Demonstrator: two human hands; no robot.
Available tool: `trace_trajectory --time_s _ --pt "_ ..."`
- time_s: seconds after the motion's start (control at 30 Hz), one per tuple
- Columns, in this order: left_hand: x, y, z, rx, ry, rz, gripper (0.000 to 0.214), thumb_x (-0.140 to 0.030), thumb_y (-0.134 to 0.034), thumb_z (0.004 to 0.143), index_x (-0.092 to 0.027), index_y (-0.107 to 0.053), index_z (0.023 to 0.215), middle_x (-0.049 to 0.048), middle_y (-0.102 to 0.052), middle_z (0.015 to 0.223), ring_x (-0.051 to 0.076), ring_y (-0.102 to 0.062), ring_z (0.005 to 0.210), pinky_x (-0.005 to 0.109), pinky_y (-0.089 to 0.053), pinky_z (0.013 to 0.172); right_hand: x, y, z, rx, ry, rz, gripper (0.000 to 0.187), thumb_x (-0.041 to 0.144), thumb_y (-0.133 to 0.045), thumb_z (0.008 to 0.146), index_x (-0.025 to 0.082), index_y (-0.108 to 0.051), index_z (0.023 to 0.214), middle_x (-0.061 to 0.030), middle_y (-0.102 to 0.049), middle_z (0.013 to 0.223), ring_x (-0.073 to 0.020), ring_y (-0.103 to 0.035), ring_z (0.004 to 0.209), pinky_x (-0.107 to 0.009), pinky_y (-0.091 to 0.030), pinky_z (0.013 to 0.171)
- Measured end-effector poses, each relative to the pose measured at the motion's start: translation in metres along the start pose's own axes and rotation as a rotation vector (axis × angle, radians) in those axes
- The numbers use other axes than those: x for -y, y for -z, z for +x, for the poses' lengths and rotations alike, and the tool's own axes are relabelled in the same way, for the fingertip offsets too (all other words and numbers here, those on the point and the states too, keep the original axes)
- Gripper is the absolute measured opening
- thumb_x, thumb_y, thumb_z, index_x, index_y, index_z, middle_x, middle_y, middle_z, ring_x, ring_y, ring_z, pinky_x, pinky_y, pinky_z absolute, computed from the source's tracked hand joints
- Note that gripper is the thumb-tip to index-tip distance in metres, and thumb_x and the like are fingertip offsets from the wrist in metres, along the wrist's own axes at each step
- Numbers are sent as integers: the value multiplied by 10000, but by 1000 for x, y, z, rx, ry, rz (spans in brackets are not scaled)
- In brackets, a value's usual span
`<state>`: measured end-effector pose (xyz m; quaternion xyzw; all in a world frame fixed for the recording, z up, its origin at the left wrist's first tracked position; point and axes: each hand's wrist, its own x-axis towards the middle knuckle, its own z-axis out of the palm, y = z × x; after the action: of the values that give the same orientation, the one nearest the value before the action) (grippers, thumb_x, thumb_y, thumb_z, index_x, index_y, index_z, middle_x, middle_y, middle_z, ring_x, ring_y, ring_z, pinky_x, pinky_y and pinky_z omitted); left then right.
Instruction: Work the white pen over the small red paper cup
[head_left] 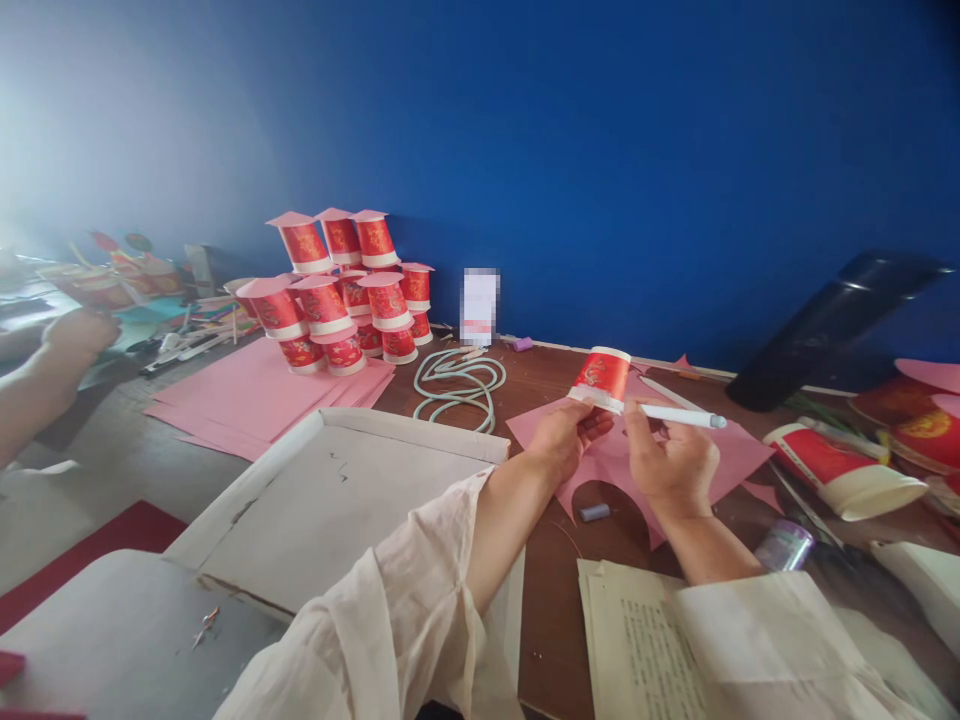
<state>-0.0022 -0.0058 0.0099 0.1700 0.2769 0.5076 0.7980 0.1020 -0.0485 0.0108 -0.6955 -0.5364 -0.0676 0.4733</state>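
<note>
My left hand (571, 435) is closed around the lower side of a red paper cup (602, 376) with a gold dragon print, turned upside down with its white rim low. A white marker (679, 414) is gripped in my right hand (671, 458), its blunt end pointing right and its tip close to the cup's rim; whether it touches cannot be seen. Beneath both hands lies pink paper (600, 465) with a rounded piece cut out. A small grey-purple cap (595, 513) rests in that cut-out.
Stacked red cups (322, 305) topped with pink paper stand at the back left beside pink sheets (262, 395). A coiled cable (461, 385), a shallow white box (337, 510), printed pages (637, 640), a black bottle (817, 325) and a lying cup (840, 470) surround my hands. Another person's hand (79, 335) is at far left.
</note>
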Motion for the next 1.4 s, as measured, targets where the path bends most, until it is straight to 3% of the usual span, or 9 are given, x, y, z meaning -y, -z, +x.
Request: trace_trajectory --time_s 0.3,0.53,0.87,1.17,1.4 --pt "0 0 -1 -8 6 -11 156 -86 -528 817 -90 -610 684 59 -609 635 122 -611 624 320 -501 847 2 1 -1 -33 59 43 343 462 -515 830 207 -708 953 -69 -724 893 -208 -660 797 -299 -458 703" --pt "-1 -2 -2 -40 8 -26 142 -71 -525 816 -81 -607 700 65 -611 652 120 -612 613 296 -510 810 -1 -1 -1 -2 -2 -6 373 504 -519 810 206 -727 895 -69 -726 816 -231 -666 773 -323 -465 702" --pt "-1 -1 -2 -10 5 -15 167 -75 -508 821 -96 -604 685 59 -617 634 118 -616 620 296 -522 818 3 -2 -1 -79 143 89 306 413 -540 839 197 -715 967 -80 -722 951 -214 -664 918 -291 -481 769" --pt "0 0 1 -29 -1 -39 154 -75 -531 810 -88 -604 675 55 -605 627 121 -614 613 304 -527 812 -1 -1 -1 -11 -4 -1 345 479 -536 801 210 -730 895 -66 -728 833 -222 -663 756 -317 -467 698" --pt "-1 -1 -1 -1 -2 -23 149 -82 -539 808 -91 -608 677 61 -608 639 125 -611 630 315 -513 841 3 0 -2 -32 77 12 357 457 -525 831 192 -719 972 -85 -727 887 -223 -671 812 -305 -479 707"
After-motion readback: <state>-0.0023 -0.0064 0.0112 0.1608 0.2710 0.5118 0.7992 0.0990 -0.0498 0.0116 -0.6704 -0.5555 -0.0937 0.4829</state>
